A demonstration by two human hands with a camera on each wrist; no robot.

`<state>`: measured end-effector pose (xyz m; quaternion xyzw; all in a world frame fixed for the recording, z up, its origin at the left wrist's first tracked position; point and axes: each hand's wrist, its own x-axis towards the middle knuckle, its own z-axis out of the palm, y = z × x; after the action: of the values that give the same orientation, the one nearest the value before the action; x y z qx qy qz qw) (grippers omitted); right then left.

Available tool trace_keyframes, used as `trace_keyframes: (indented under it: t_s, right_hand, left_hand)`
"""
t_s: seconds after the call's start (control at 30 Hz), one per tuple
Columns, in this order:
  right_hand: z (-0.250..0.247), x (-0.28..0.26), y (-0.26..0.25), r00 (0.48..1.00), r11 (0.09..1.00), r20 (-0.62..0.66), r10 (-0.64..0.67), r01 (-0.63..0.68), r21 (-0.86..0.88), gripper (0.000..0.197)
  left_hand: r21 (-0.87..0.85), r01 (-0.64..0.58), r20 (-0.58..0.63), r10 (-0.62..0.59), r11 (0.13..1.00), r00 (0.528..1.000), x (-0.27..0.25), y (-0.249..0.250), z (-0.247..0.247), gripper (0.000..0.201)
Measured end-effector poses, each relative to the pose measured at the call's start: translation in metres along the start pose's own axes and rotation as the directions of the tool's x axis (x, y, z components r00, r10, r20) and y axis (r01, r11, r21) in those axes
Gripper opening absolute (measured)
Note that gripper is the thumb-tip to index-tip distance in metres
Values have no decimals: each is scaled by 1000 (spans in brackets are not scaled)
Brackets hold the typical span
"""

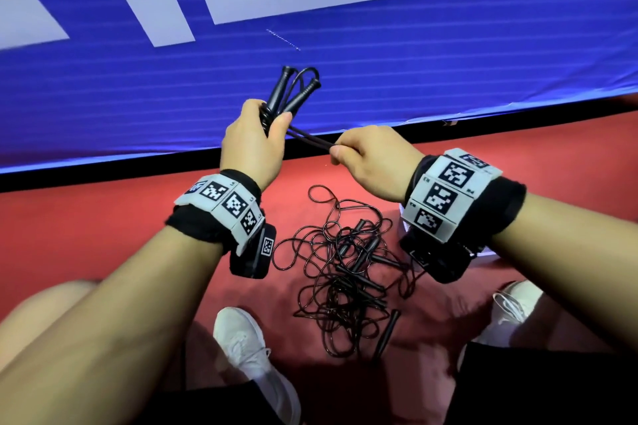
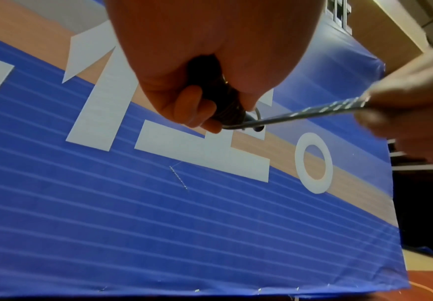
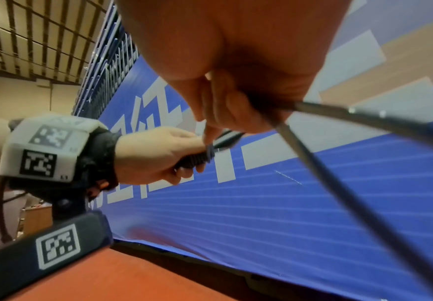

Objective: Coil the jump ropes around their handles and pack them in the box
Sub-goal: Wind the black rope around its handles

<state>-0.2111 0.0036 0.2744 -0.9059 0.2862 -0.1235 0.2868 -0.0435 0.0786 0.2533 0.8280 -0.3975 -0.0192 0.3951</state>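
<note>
My left hand [image 1: 257,140] grips a pair of black jump rope handles [image 1: 289,93], with rope coiled round them inside the fist. The handles [image 2: 223,101] show dark under my left hand [image 2: 197,110] in the left wrist view. A doubled length of black rope [image 1: 310,140] runs from the handles to my right hand [image 1: 348,152], which pinches it taut. In the right wrist view the rope [image 3: 326,163] leaves my right hand [image 3: 236,110] in two strands. A tangled pile of more black jump ropes [image 1: 348,272] lies on the red floor between my feet. No box is in view.
A blue padded mat [image 1: 345,62] with white lettering stands just ahead, its black lower edge at the floor. White shoes [image 1: 248,355] flank the rope pile on the red floor [image 1: 103,217]. Railings [image 3: 102,61] show far left.
</note>
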Motion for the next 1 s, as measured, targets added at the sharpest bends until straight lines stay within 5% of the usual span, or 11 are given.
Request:
trace_keyframes:
  t_s: [0.23, 0.5, 0.6, 0.73, 1.0]
  right_hand:
    - [-31, 1, 4, 991, 985, -62, -116, 106, -135, 27]
    - [-48, 9, 16, 995, 998, -93, -48, 45, -39, 23]
    - [-50, 10, 18, 999, 1000, -38, -25, 25, 11, 21]
    - [-55, 14, 26, 999, 963, 30, 44, -50, 265, 19]
    - [-9, 19, 47, 950, 571, 291, 113, -302, 764, 17]
  left_hand:
    - [78, -72, 239, 51, 994, 970, -16, 7, 11, 29]
    - [-47, -317, 509, 296, 947, 809, -46, 31, 10, 18]
    - [-34, -326, 479, 302, 945, 824, -50, 35, 12, 34]
    - [-172, -283, 434, 330, 944, 838, -56, 40, 13, 30]
    - [-339, -169, 292, 275, 925, 916, -53, 47, 3, 25]
